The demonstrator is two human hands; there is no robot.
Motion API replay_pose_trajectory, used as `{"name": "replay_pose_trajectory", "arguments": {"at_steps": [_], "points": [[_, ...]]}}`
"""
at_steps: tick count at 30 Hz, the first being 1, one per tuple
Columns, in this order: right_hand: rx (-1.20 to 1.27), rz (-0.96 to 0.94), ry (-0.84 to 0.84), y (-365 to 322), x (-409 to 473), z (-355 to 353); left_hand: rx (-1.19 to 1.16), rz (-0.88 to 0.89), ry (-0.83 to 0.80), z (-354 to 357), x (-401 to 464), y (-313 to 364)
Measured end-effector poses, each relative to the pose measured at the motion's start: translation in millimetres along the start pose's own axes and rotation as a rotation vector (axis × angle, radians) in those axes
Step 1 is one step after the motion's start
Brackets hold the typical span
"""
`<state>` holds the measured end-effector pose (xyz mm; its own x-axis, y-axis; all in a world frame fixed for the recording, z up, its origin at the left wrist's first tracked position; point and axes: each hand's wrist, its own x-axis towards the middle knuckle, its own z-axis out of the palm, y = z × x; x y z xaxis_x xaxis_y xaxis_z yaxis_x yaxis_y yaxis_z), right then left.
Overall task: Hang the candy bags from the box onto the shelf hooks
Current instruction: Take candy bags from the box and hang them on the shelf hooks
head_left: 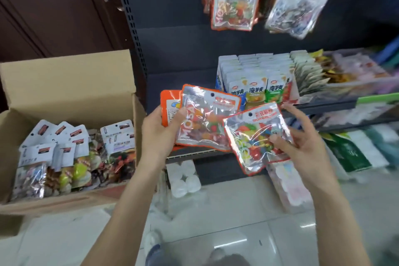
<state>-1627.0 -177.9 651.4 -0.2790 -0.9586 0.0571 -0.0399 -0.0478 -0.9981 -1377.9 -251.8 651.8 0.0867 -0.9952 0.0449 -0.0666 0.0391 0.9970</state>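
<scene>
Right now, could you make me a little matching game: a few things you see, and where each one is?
Things:
1. cardboard box
2. single candy bag
3. small stack of candy bags
4. hanging bags

Places:
A. in the left hand
B. on hooks up top
C. in the right hand
D. far left, open

Pairs: 1-D, 2-C, 3-A, 4-B

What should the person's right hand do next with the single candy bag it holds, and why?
Probably lift the single bag in the right hand up to the orange bags already hanging: its hole is at its top, and the left hand grips a stack waiting.
</scene>
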Motion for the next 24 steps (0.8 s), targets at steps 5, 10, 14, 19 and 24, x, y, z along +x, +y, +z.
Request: {"name": "replay_pose_trajectory", "arguments": {"at_steps": [5, 10, 14, 19, 24], "points": [[0.049, -0.124, 0.097, -6.9, 2.6, -35.1, 0.078, 0.054, 0.086, 27.0, -6.7, 11.8], [0.052, -0.198, 0.104, -14.2, 30.2, -20.0, 0.224, 0.321, 0.075, 39.0, 2.4, 23.7], [0.049, -0.276, 0.109, -33.6, 71.3, 0.9, 0.438, 0.611, -0.040, 53.7, 22.4, 32.5], [-0.043, -0.364, 0.101, -55.8, 132.2, 21.5, 0.536, 0.776, -0.085, 65.9, 69.3, 29.4], [-0.156, -0.425, 0.096, -61.4, 190.8, 33.7, 0.569, 0.801, -0.090, 80.0, 112.3, 40.6]]}}
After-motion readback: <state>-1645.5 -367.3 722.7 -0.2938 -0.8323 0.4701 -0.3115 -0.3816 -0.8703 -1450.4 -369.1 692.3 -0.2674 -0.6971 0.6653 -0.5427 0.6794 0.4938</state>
